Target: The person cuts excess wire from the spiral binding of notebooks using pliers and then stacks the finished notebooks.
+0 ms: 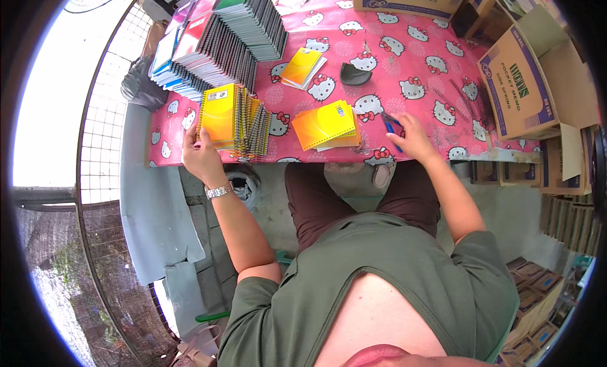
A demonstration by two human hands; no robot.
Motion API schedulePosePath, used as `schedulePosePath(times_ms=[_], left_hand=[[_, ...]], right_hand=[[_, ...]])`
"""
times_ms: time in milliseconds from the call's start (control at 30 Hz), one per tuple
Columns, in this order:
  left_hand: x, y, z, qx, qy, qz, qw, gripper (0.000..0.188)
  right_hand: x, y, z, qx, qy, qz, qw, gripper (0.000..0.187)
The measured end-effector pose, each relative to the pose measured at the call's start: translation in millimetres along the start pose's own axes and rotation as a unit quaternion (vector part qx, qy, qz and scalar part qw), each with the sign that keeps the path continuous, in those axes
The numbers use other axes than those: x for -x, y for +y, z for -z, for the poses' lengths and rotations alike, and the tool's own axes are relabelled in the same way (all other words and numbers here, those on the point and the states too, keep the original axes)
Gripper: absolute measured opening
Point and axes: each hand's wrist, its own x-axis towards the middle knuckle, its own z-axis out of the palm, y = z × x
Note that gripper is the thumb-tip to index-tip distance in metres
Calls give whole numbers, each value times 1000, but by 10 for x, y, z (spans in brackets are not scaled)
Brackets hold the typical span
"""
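At the table's front left, my left hand (201, 157) is closed at the lower left corner of a yellow spiral notebook (218, 114), the top one of a stack. More yellow spiral notebooks (256, 130) lean against that stack, their black wire edges showing. My right hand (412, 137) grips blue-handled pliers (392, 132) near the front edge; the jaws point away from me. Between my hands lies a pile of yellow-orange notebooks (324, 125) with punched holes along the near edge and no wire visible. Behind it is a smaller yellow pile (303, 67).
Tall stacks of spiral notebooks (218, 48) stand at the back left. A black dish (355, 74) sits mid-table on the pink patterned cover (395, 76). Loose dark wire spirals (469, 103) lie at the right, beside an open cardboard box (518, 82). Another carton (404, 1) is at the back.
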Motion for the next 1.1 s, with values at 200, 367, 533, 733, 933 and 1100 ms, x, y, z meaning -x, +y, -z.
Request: schedulePosePath(times_ms=[200, 367, 533, 733, 933, 1100], left_hand=[[187, 348, -209, -140, 32, -217, 965, 22], [1201, 960, -848, -7, -323, -399, 858, 22], [1412, 882, -1041, -129, -408, -431, 794, 27], [934, 1099, -870, -34, -425, -382, 820, 25], [1057, 1056, -1093, -37, -316, -404, 858, 18], [1136, 1043, -1057, -13, -317, -391, 864, 15]], right_hand=[[-365, 903, 388, 283, 88, -153, 943, 36], [-413, 1301, 455, 354, 3, -123, 927, 35], [-406, 1308, 553, 330, 45, -137, 933, 31], [-591, 949, 686, 221, 104, -91, 965, 31], [-659, -725, 307, -188, -32, 82, 978, 24], [-559, -890, 118, -235, -48, 92, 966, 22]])
